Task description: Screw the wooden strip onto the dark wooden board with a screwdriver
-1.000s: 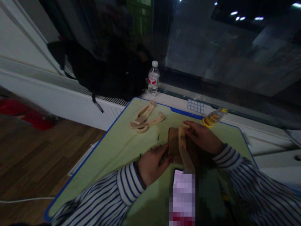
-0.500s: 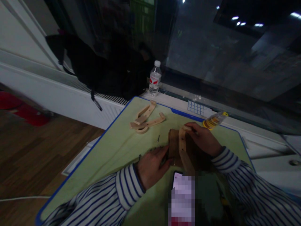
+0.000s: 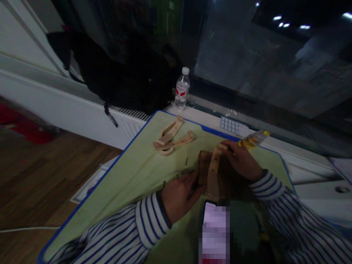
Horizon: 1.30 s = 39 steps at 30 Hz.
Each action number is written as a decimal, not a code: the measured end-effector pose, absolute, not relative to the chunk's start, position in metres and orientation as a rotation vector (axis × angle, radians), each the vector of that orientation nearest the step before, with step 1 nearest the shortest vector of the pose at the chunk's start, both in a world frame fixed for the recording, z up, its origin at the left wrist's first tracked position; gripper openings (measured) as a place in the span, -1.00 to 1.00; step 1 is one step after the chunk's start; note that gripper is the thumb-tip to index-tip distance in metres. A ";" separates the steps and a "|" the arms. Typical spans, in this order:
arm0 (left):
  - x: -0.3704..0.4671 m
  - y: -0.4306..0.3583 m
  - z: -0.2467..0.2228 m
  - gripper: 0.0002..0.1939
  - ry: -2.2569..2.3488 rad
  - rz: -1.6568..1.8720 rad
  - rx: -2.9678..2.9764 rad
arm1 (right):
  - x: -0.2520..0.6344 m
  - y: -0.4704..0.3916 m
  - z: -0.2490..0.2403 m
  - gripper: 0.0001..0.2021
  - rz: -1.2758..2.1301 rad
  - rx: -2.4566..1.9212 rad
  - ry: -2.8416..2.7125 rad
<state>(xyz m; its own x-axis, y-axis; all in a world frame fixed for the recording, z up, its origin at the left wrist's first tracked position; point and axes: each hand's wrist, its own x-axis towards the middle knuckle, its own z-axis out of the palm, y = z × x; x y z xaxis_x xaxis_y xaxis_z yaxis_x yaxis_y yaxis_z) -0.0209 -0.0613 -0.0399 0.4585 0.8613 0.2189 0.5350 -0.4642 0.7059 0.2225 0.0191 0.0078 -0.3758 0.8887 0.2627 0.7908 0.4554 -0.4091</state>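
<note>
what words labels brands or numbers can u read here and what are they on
No text can be read.
Clear plastic bottle with white cap: lettering on its red-and-white label too small and blurred.
Clear bottle with yellow cap: marks on its yellow label too blurred.
Black-edged phone: partly pixelated, nothing readable.
White sheet with blue grid: no legible writing.
Pale bent wooden piece in the right hand: no lettering visible.
</note>
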 end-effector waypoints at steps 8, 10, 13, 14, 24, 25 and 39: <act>-0.021 -0.064 -0.038 -0.52 1.197 0.650 2.162 | 0.263 0.010 0.025 -0.79 0.273 -1.441 -2.169; -0.022 -0.063 -0.039 -0.53 1.199 0.654 2.170 | 0.259 0.010 0.024 -0.80 0.270 -1.414 -2.178; -0.022 -0.063 -0.040 -0.52 1.216 0.655 2.177 | 0.242 0.013 0.020 -0.80 0.289 -1.378 -2.226; -0.022 -0.063 -0.040 -0.53 1.222 0.652 2.176 | 0.235 0.015 0.019 -0.79 0.300 -1.367 -2.245; -0.023 -0.062 -0.041 -0.52 1.206 0.638 2.156 | 0.187 0.026 0.011 -0.77 0.425 -1.245 -2.403; -0.023 -0.062 -0.041 -0.51 1.208 0.636 2.149 | 0.187 0.026 0.011 -0.77 0.427 -1.247 -2.399; -0.024 -0.067 -0.039 -0.53 1.255 0.722 2.204 | 0.201 0.025 0.002 -0.76 0.418 -1.294 -2.313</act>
<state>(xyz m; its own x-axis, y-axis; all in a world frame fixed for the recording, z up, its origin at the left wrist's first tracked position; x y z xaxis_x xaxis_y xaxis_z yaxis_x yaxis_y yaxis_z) -0.0240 -0.0672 -0.0386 0.4345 0.8783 0.1993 0.6137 -0.4507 0.6482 0.2005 0.0252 0.0016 -0.4554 0.8575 0.2393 0.7194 0.5128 -0.4686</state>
